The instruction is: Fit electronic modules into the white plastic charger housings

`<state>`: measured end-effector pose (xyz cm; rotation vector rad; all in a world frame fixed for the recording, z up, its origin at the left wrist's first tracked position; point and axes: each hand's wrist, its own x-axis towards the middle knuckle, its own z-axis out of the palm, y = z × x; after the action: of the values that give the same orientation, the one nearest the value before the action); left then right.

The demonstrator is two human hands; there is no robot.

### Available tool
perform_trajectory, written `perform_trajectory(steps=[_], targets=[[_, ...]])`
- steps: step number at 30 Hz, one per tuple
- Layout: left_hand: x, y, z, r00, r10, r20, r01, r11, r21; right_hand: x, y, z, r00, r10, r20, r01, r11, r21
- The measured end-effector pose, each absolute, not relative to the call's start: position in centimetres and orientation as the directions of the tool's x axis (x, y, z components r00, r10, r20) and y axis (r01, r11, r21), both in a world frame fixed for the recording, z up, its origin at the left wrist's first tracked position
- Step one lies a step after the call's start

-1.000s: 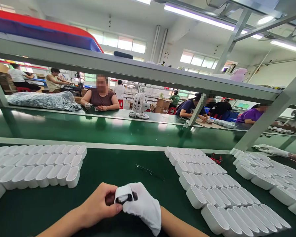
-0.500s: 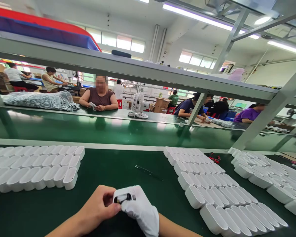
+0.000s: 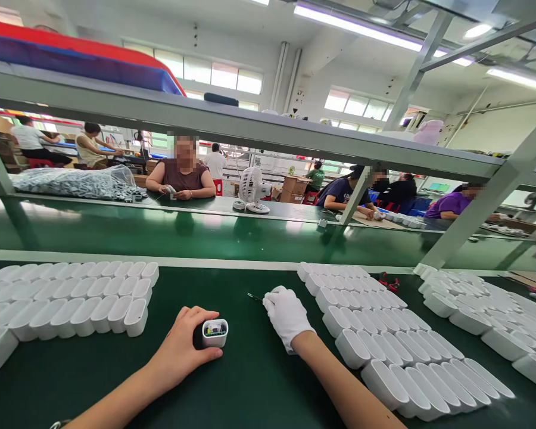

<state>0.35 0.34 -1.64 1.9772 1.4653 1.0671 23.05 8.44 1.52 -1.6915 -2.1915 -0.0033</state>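
My bare left hand point(image 3: 188, 341) curls round a small white oval plastic housing point(image 3: 220, 342), thumb on the near side and fingers on the far side. The housing's open end faces up toward me, showing a circuit board point(image 3: 215, 328) with small parts inside. To the right, my right hand point(image 3: 286, 311), in a white glove, is closed on tweezers point(image 3: 254, 297) low over the green table. Only the thin tips stick out to the left of the glove; the rest is hidden under the fingers.
Rows of white oval housings stand at the left point(image 3: 83, 316) and right point(image 3: 397, 381), with more housings point(image 3: 473, 307) farther right. Red-handled pliers point(image 3: 389, 282) lie behind the right rows. A shelf frame point(image 3: 268, 128) crosses overhead. Across the line, co-workers sit near a white fan point(image 3: 251, 186).
My right hand has left the housing and moved right and forward onto the tweezers, which lay on the table before. My left hand keeps the housing, now turned with its opening up.
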Motion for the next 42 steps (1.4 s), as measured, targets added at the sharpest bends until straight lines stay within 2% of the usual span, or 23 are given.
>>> perform_trajectory(steps=[4,8,11,13,15,17,19,26,35,38,42], targets=[[0.8,0.1,-0.2,0.144,0.974,0.175,0.497,-0.224,0.838,22.5,8.1,0.5,-0.26,0.942,0.213,0.906,0.314,-0.285],[0.8,0.0,0.4,0.144,0.982,0.119,0.475,-0.174,0.863,21.5,6.9,0.7,-0.219,0.948,0.233,0.899,0.289,-0.329],[0.8,0.2,0.1,0.113,0.988,0.108,0.498,-0.15,0.854,20.8,6.0,1.2,-0.351,0.879,0.322,0.779,0.465,-0.42],[0.8,0.2,-0.2,0.079,0.991,0.112,0.5,-0.136,0.855,20.4,5.3,1.4,-0.473,0.761,0.444,0.689,0.634,-0.352],[0.8,0.3,-0.5,0.061,0.992,0.114,0.472,-0.13,0.872,19.9,4.7,1.4,-0.53,0.639,0.558,0.652,0.728,-0.214],[0.8,0.3,-0.7,0.063,0.993,0.103,0.433,-0.12,0.893,19.6,4.2,1.2,-0.518,0.585,0.623,0.664,0.735,-0.138],[0.8,0.4,-0.9,0.069,0.994,0.087,0.409,-0.108,0.906,19.4,4.0,1.0,-0.491,0.582,0.648,0.684,0.718,-0.127],[0.7,0.7,-0.7,0.089,0.996,0.025,0.407,-0.059,0.911,19.3,4.4,0.7,-0.488,0.582,0.65,0.711,0.698,-0.091],[0.6,0.7,-0.5,0.159,0.987,-0.017,0.398,-0.049,0.916,18.9,5.0,1.0,-0.638,0.521,0.568,0.61,0.791,-0.04],[0.7,0.7,-0.7,0.152,0.988,-0.014,0.412,-0.051,0.91,19.3,5.4,1.4,-0.67,0.526,0.525,0.584,0.809,-0.064],[0.8,0.7,-0.6,0.142,0.99,-0.014,0.423,-0.048,0.905,19.4,5.2,1.4,-0.614,0.583,0.531,0.622,0.772,-0.129]])
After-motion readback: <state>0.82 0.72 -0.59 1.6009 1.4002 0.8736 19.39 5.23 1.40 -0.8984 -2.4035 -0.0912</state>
